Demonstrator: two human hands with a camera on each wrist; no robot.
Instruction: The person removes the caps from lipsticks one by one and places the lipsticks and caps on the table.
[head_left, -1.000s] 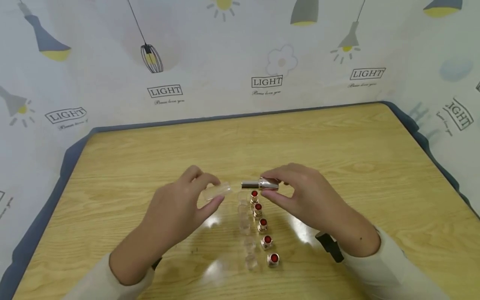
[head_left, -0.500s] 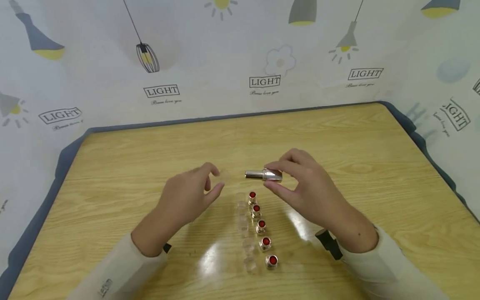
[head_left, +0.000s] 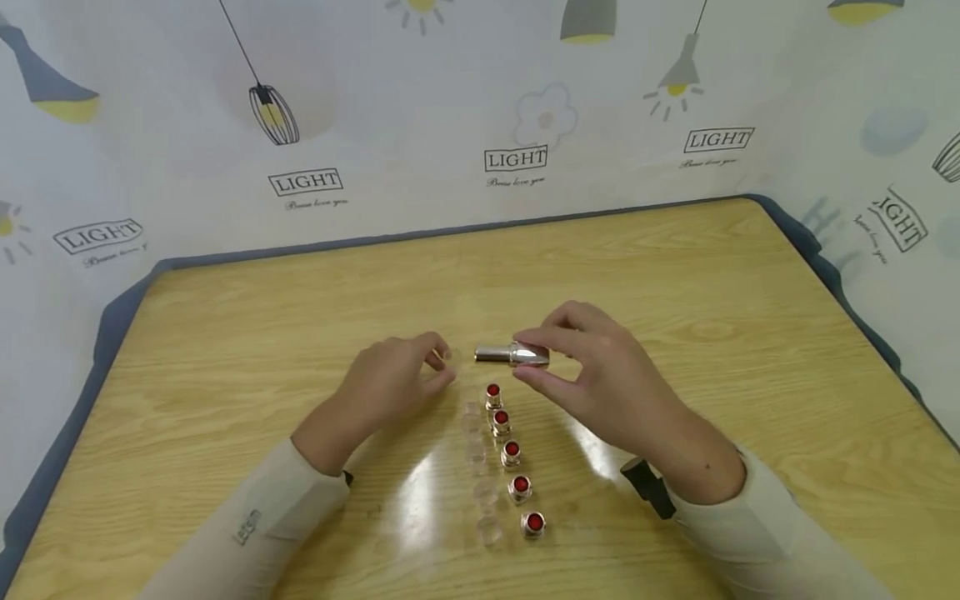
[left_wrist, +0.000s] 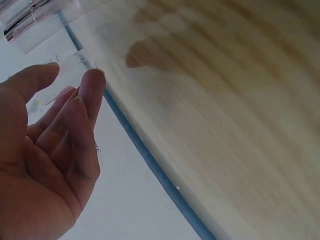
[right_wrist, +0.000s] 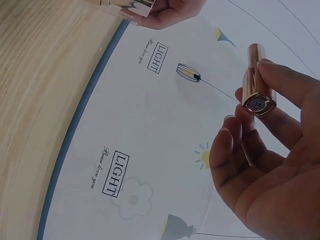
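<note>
Right hand (head_left: 600, 375) pinches lipstick tube (head_left: 512, 354) above table (head_left: 675, 275) — long axis sideways, bare end toward left hand (head_left: 390, 387), whose fingertips pinch what looks like a clear cap (left_wrist: 70, 70) — just apart.

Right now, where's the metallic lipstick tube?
In the head view, the lipstick tube is pinched horizontally in the right hand, just beyond the far end of the red lipstick row.

You have five red-topped lipstick bases (head_left: 512, 453) in a row, five clear caps (head_left: 480, 454) beside them, and one silver tube (head_left: 512, 355).
</note>
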